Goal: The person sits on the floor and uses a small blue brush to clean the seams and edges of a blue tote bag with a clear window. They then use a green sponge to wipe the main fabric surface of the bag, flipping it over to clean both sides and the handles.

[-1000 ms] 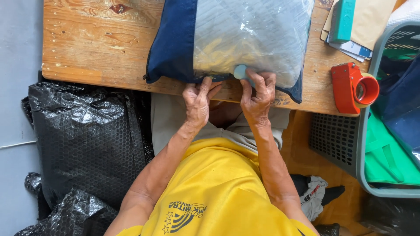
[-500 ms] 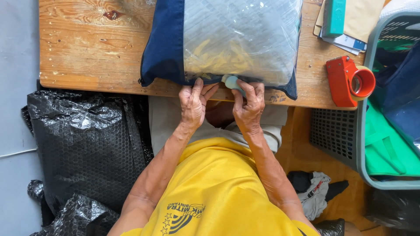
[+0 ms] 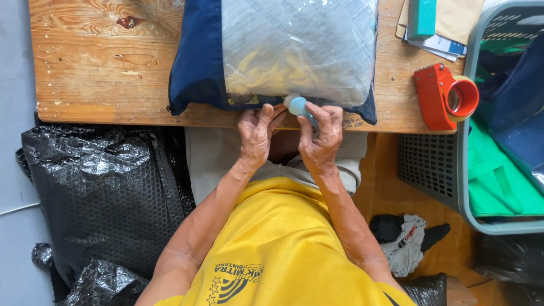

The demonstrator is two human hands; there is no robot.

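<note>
The person's right hand (image 3: 320, 139) is curling its fingers closed around a small light-blue tool (image 3: 297, 106), a rounded piece poking out above the thumb and forefinger, and is pressing it against the near edge of a clear plastic bag (image 3: 297, 48) lying on the wooden table (image 3: 102, 68). The left hand (image 3: 256, 135) is sitting just beside it at nine o'clock, its fingers partly bent and their tips touching the same bag edge; it is holding nothing that can be made out, only pinning the plastic down. The bag is resting on top of a navy blue cushion-like item (image 3: 195, 62) and is showing something yellow through the film. At three o'clock from the hands, a red tape dispenser (image 3: 445, 99) is lying at the table's right edge, touching the rim of a grey plastic basket (image 3: 462, 170) that is holding green and dark blue fabric. At one o'clock, a teal box (image 3: 422, 17) is sitting on some papers and an envelope. At eight o'clock, under the table, black bubble wrap (image 3: 96, 192) is piling up on the floor, and at five o'clock a crumpled cloth (image 3: 405, 243) is lying near the basket.
</note>
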